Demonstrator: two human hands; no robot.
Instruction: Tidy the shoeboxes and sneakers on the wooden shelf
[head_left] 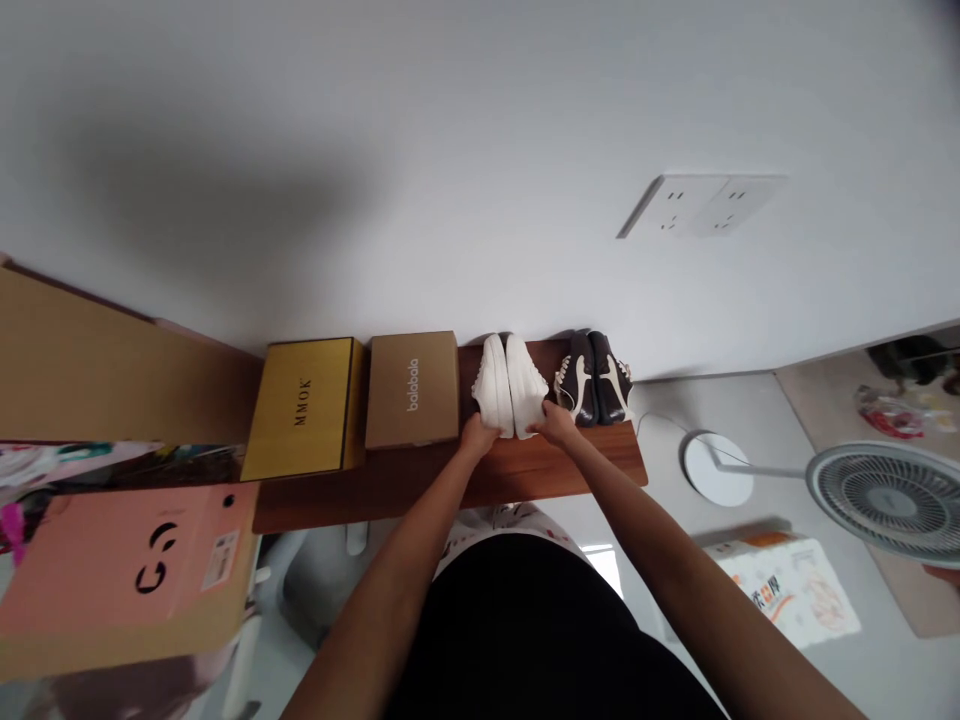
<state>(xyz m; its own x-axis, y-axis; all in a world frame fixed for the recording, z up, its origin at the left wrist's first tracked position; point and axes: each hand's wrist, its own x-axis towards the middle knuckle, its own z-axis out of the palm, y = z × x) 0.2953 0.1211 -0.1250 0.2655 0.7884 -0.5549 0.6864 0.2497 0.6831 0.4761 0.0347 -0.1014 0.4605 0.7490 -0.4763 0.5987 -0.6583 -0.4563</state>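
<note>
A pair of white shoes (495, 380) stands side by side on a reddish-brown wooden shelf (555, 482), close to the wall. My left hand (478, 436) grips the near end of the left shoe, its fingers partly hidden. Around the near end of the right shoe (526, 385) my right hand (555, 422) is closed. Just right of that hand sits a pair of dark brown sneakers (596, 375) with cream trim. Left of the white shoes lies a brown "balabala" box (414, 388), and beyond it a yellow "MMOK" box (304, 408).
A pink box (120, 560) and a tall brown board (112, 360) occupy the left side. On the right are a fan (892, 500), a white round base (718, 468) and a white printed package (795, 590) on the floor. Wall sockets (705, 205) sit above.
</note>
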